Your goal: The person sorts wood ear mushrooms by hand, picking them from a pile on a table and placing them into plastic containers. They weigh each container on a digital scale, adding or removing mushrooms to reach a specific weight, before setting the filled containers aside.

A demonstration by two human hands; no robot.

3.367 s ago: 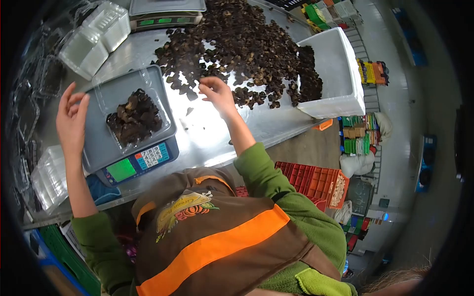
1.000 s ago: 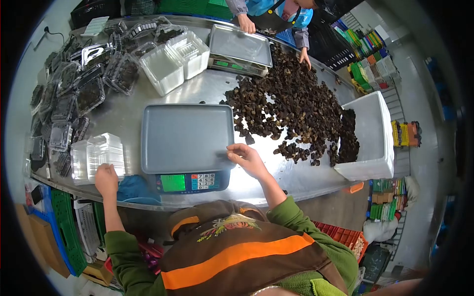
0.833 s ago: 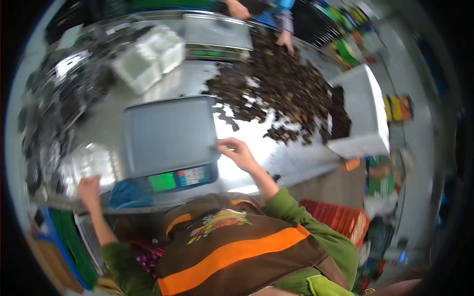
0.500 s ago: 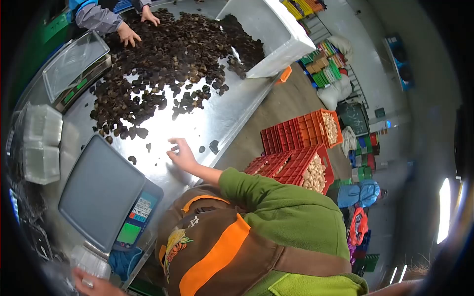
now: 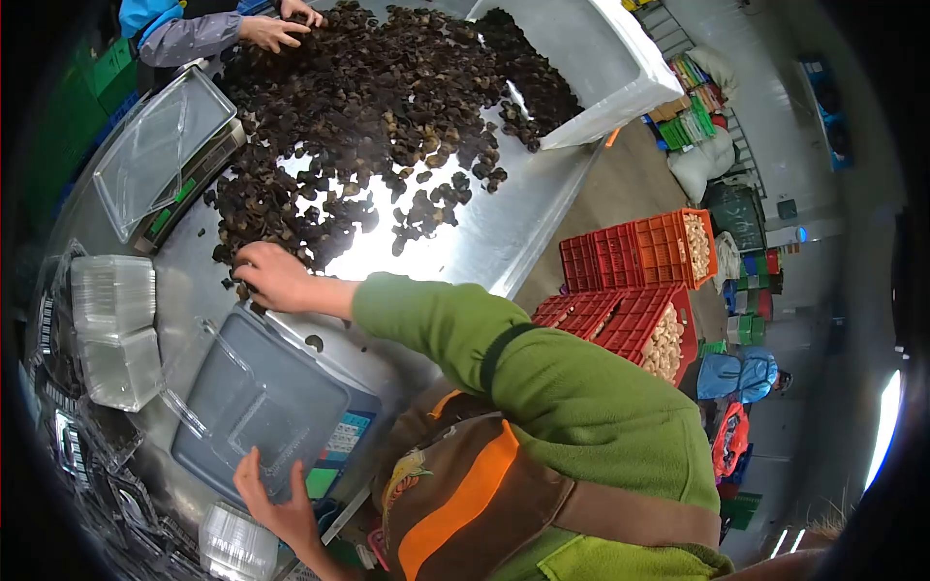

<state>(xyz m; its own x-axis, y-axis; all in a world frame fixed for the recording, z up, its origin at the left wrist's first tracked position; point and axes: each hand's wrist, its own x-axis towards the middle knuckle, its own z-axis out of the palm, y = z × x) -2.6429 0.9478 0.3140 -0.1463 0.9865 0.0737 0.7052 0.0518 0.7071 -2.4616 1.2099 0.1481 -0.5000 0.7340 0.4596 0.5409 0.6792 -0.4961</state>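
Dark brown, mushroom-like pieces [image 5: 358, 107] lie in a broad heap on the metal table [image 5: 542, 213]. At the heap's near edge, my right hand [image 5: 281, 278] has its fingers curled down over some pieces, partly hiding them. On the grey platform of a scale [image 5: 208, 426] rests a see-through plastic container [image 5: 254, 426], hard to outline. My left hand [image 5: 281, 504] is beside it, thumb and fingers spread at its near edge. A stack of clear containers [image 5: 237, 542] stands close to my left wrist.
A co-worker's hands [image 5: 276, 32] are in the heap's far end. A white box [image 5: 620, 92] lies tipped with pieces spilling out. More clear containers [image 5: 116, 329] and another scale with a clear tray [image 5: 165, 155] stand along the far side. Red crates [image 5: 620, 324] hold pale mushrooms.
My right hand has moved across to the heap's edge. My left hand has moved from the container stack to the scale, where a clear container now lies. The view has shifted slightly.
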